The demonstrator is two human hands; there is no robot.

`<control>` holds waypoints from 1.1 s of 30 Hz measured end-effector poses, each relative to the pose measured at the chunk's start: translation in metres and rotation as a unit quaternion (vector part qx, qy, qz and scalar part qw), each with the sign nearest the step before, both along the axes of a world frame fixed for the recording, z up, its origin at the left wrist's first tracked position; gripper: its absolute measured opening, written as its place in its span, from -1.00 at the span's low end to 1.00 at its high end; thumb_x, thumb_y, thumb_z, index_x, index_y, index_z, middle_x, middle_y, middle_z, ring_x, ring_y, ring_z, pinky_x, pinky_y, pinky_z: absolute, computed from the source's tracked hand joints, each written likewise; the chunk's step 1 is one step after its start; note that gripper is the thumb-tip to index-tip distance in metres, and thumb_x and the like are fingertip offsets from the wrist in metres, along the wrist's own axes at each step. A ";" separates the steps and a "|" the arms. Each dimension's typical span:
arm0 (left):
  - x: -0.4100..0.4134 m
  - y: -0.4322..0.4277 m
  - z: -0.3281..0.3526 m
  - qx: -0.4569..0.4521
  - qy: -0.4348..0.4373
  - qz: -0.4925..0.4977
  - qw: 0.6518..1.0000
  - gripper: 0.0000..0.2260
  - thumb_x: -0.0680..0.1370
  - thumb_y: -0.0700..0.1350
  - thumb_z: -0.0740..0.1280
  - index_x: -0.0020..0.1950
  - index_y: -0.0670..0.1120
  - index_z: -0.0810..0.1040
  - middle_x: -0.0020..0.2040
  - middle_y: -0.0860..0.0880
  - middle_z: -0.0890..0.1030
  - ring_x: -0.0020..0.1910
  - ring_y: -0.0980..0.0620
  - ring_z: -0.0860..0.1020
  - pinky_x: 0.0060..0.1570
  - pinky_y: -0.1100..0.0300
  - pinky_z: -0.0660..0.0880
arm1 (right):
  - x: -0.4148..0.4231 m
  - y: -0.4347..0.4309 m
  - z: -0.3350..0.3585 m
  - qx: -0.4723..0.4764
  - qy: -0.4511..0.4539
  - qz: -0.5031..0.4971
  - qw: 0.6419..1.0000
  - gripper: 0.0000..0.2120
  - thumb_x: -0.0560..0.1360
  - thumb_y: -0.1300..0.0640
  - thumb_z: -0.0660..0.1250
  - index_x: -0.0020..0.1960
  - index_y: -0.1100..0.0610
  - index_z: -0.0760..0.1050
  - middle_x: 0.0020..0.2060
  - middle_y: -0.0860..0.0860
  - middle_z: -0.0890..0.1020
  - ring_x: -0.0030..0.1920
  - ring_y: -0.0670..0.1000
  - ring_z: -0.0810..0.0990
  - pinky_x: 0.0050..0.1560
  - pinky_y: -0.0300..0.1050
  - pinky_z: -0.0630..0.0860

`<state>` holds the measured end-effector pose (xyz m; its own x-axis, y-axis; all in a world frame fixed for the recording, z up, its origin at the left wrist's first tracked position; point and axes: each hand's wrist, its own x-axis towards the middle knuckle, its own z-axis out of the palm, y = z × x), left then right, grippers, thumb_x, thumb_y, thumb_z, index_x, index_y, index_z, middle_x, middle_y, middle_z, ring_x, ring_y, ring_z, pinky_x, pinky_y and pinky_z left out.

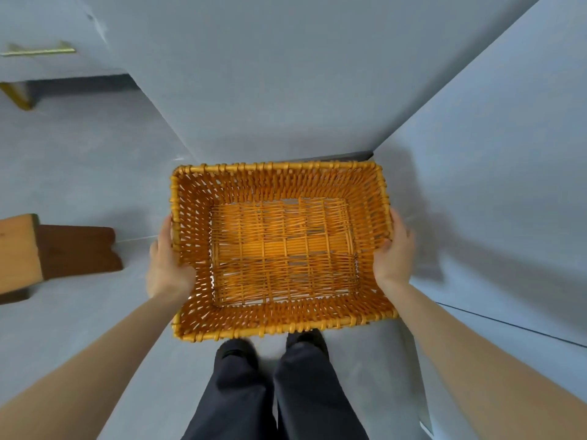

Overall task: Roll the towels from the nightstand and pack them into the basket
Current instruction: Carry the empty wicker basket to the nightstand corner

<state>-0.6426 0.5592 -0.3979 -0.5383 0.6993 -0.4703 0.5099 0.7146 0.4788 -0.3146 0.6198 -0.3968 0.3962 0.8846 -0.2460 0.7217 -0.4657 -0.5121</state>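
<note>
An orange wicker basket (279, 325), rectangular with nothing inside it, is held out in front of me above the floor. My left hand (166, 265) grips its left rim, thumb curled over the edge into the basket. On the opposite side my right hand (392, 255) grips the right rim, thumb inside. No towels are in view.
Grey walls (476, 138) meet in a corner just behind the basket. A grey cabinet with a gold handle (38, 52) and gold leg stands at the far left. A wooden piece of furniture (19, 252) juts in from the left edge. My dark trouser legs (270, 392) stand on the grey floor.
</note>
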 end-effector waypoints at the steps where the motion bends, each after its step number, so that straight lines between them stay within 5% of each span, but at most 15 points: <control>1: 0.001 0.002 -0.013 -0.001 -0.002 0.001 1.000 -0.18 0.43 -0.42 0.26 0.51 0.20 0.06 0.37 -0.16 0.36 0.24 -0.24 0.45 0.11 -0.18 0.48 | 0.001 0.003 -0.013 -0.003 -0.004 -0.003 1.000 -0.48 0.59 0.31 0.13 0.50 0.00 0.24 0.19 0.15 0.43 0.22 0.12 0.42 0.29 -0.03 0.31; 18: 0.001 0.056 -0.123 0.003 0.015 0.038 0.999 -0.23 0.48 -0.37 0.27 0.52 0.18 0.03 0.41 -0.10 0.33 0.21 -0.23 0.47 -0.01 -0.09 0.51 | -0.006 0.085 -0.131 0.005 -0.017 0.034 0.999 -0.48 0.60 0.32 0.10 0.49 -0.06 0.25 0.16 0.17 0.46 0.18 0.17 0.47 0.24 0.05 0.38; 25: 0.003 0.059 -0.129 0.017 0.031 0.040 0.999 -0.21 0.47 -0.41 0.24 0.53 0.17 0.02 0.36 -0.12 0.35 0.18 -0.23 0.48 0.00 -0.08 0.48 | -0.014 0.089 -0.141 0.030 -0.015 0.013 0.999 -0.55 0.62 0.17 0.12 0.48 -0.09 0.26 0.19 0.15 0.45 0.19 0.18 0.47 0.25 0.04 0.38; 33: 0.006 0.059 -0.094 -0.038 -0.043 0.046 0.997 -0.30 0.54 -0.34 0.21 0.55 0.09 -0.01 0.44 -0.18 0.24 0.32 -0.24 0.37 0.22 -0.14 0.40 | -0.025 0.083 -0.094 -0.060 -0.015 0.069 0.996 -0.41 0.55 0.28 0.18 0.52 -0.06 0.17 0.27 0.15 0.32 0.28 0.16 0.33 0.22 0.04 0.37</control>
